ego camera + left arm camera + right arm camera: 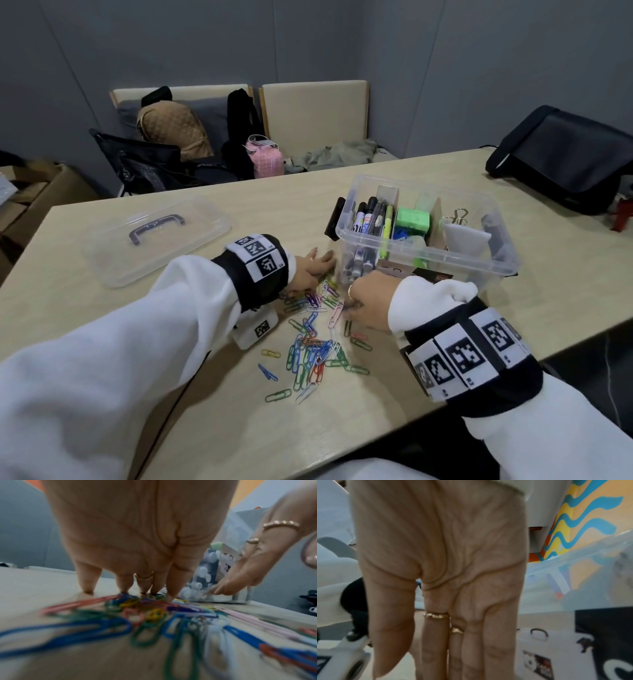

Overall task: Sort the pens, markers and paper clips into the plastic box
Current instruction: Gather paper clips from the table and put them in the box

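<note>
Coloured paper clips (311,346) lie scattered on the table in front of the clear plastic box (445,258). Markers and pens (366,219) stand in the box's left compartment. My left hand (315,265) has straight fingers, with the tips pressing down at the far edge of the paper clips (150,615). My right hand (359,301) reaches down beside the box's near left corner, fingers straight, at the right edge of the pile. In the right wrist view my right hand (453,655) shows a flat palm holding nothing, with the box (573,574) beside it.
The box's clear lid (154,240) with a dark handle lies at the table's left. A black bag (565,157) sits at the far right, with a red object (621,214) near it. Chairs with bags stand behind the table. The box also holds green items and binder clips.
</note>
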The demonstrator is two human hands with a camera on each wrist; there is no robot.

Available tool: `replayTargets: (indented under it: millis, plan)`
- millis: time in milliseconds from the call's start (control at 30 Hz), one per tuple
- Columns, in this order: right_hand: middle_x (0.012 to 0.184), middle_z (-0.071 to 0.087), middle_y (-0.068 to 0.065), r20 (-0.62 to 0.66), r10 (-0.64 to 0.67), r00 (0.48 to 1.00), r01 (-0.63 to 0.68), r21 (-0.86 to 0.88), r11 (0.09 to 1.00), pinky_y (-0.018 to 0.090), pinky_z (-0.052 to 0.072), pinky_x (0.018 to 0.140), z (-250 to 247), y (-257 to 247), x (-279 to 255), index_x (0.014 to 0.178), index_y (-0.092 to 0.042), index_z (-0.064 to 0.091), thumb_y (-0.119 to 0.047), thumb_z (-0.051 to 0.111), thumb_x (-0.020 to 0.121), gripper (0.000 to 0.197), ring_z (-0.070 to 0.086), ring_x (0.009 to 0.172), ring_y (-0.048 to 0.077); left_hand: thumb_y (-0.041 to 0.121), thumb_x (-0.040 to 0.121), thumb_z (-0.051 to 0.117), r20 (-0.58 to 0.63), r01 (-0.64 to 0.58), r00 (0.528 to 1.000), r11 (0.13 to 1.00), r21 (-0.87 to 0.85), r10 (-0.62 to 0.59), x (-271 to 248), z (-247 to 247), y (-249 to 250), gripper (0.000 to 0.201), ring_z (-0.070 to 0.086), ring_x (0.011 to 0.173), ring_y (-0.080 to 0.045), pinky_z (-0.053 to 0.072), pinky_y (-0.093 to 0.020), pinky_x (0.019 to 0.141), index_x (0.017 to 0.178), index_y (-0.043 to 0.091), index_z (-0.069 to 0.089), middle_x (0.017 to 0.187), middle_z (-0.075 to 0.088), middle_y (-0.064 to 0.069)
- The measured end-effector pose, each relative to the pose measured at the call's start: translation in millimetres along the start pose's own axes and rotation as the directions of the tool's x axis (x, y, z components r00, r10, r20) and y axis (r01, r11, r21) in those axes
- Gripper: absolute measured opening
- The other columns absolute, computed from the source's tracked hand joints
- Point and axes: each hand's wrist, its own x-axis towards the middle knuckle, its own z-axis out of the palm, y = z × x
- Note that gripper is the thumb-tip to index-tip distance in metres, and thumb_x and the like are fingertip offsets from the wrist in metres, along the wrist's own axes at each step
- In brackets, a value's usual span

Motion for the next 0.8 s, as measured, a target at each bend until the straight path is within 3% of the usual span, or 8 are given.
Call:
replayTargets:
  millis: [67, 200, 333, 467, 533, 633, 733, 800]
  plan:
    - [0.111, 0.061, 0.013, 0.002, 0.002, 1.0, -0.002, 0.001, 1.0, 0.025, 0.038, 0.071, -5, 6, -2, 0.12, -0.004, 0.06, -0.026, 0.039, 0.102, 0.035, 0.054, 0.087, 0.025, 0.003, 0.097, 0.035, 0.029, -0.029, 0.999, 0.998, 0.062, 0.028, 2, 2, 2, 0.066, -0.013, 0.144, -0.028, 0.005, -0.035, 0.116, 0.151, 0.014, -0.002, 0.158, -0.013, -0.003]
    - [0.09, 0.062, 0.005, -0.017, 0.016, 1.0, -0.015, 0.017, 1.0, 0.031, 0.049, 0.078, -11, 19, -2, 0.104, -0.005, 0.062, -0.02, 0.041, 0.099, 0.026, 0.059, 0.087, 0.024, 0.002, 0.098, 0.033, 0.087, -0.092, 0.993, 0.992, 0.091, 0.085, -7, 14, 2, 0.064, -0.014, 0.143, -0.031, 0.001, -0.036, 0.116, 0.15, 0.009, -0.003, 0.157, -0.015, -0.006]
    - [0.112, 0.067, 0.006, -0.054, 0.051, 0.997, -0.05, 0.024, 0.998, 0.037, 0.054, 0.088, -6, 23, 2, 0.122, -0.011, 0.062, -0.025, 0.049, 0.095, 0.033, 0.066, 0.098, 0.023, 0.006, 0.099, 0.039, 0.128, -0.158, 0.978, 0.987, -0.039, 0.162, -20, 33, -5, 0.065, -0.013, 0.144, -0.023, -0.001, -0.033, 0.118, 0.151, 0.013, 0.002, 0.158, -0.008, 0.0]
    - [0.115, 0.067, 0.005, -0.079, 0.082, 0.994, -0.079, 0.032, 0.996, 0.036, 0.053, 0.088, -1, 12, 6, 0.121, -0.008, 0.064, -0.015, 0.054, 0.092, 0.032, 0.065, 0.107, 0.024, 0.019, 0.097, 0.05, 0.06, -0.166, 0.982, 0.968, -0.189, 0.18, -42, 25, -5, 0.058, 0.017, 0.144, -0.011, 0.012, -0.024, 0.116, 0.148, 0.016, 0.025, 0.154, 0.023, 0.005]
    - [0.117, 0.066, 0.004, -0.097, 0.101, 0.99, -0.098, 0.035, 0.995, 0.033, 0.052, 0.086, 2, 6, 7, 0.124, -0.01, 0.062, -0.015, 0.056, 0.092, 0.033, 0.065, 0.105, 0.023, 0.024, 0.093, 0.056, -0.066, -0.165, 0.986, 0.967, -0.194, 0.155, -48, 18, -10, 0.056, 0.032, 0.138, -0.013, 0.023, -0.025, 0.114, 0.145, 0.016, 0.035, 0.149, 0.036, 0.003]
    - [0.12, 0.062, 0.006, -0.068, 0.132, 0.989, -0.133, -0.004, 0.991, 0.029, 0.05, 0.079, 6, 1, 7, 0.129, -0.009, 0.056, -0.017, 0.059, 0.091, 0.038, 0.063, 0.104, 0.023, 0.029, 0.091, 0.059, -0.254, -0.034, 0.967, 0.998, -0.049, 0.021, -48, 11, -24, 0.058, 0.041, 0.13, -0.021, 0.032, -0.027, 0.106, 0.143, 0.016, 0.038, 0.143, 0.041, -0.006]
    - [0.123, 0.06, 0.008, -0.02, 0.147, 0.989, -0.147, -0.008, 0.989, 0.03, 0.049, 0.076, 8, -3, 5, 0.131, -0.008, 0.053, -0.018, 0.064, 0.089, 0.045, 0.062, 0.105, 0.025, 0.037, 0.085, 0.066, -0.229, 0.095, 0.969, 0.995, -0.025, -0.098, -47, 10, -30, 0.065, 0.048, 0.119, -0.023, 0.038, -0.027, 0.099, 0.14, 0.016, 0.039, 0.132, 0.044, -0.008]
    - [0.121, 0.06, 0.007, -0.012, 0.134, 0.991, -0.133, 0.018, 0.991, 0.028, 0.048, 0.072, 10, -6, 6, 0.128, -0.008, 0.053, -0.016, 0.061, 0.088, 0.042, 0.062, 0.099, 0.024, 0.043, 0.075, 0.074, -0.158, 0.085, 0.982, 0.992, -0.098, -0.1, -48, 12, -28, 0.071, 0.051, 0.108, -0.02, 0.042, -0.028, 0.097, 0.134, 0.019, 0.042, 0.12, 0.046, -0.004]
